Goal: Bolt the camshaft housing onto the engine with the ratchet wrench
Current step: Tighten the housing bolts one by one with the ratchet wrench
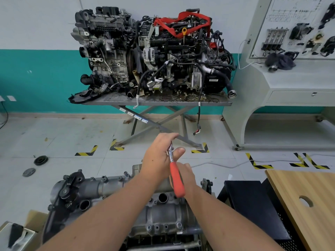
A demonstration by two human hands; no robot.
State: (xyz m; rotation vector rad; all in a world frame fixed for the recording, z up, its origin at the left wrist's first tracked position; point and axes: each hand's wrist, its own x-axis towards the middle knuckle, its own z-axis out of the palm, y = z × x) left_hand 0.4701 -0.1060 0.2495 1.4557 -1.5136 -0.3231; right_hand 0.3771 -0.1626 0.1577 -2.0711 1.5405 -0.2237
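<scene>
Head | left hand (159, 156) grips ratchet wrench (175, 171) head | right hand (184, 175) grips handle

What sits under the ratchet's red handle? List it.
Under the handle lie the right hand, gripping it, and the camshaft housing. The left hand covers the ratchet head, so the bolt and socket cannot be seen.

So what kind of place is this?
Probably a car-mechanics training workshop: two engines sit on a lift table, a display board of car parts stands at the right, and striped tape marks the floor.
</scene>
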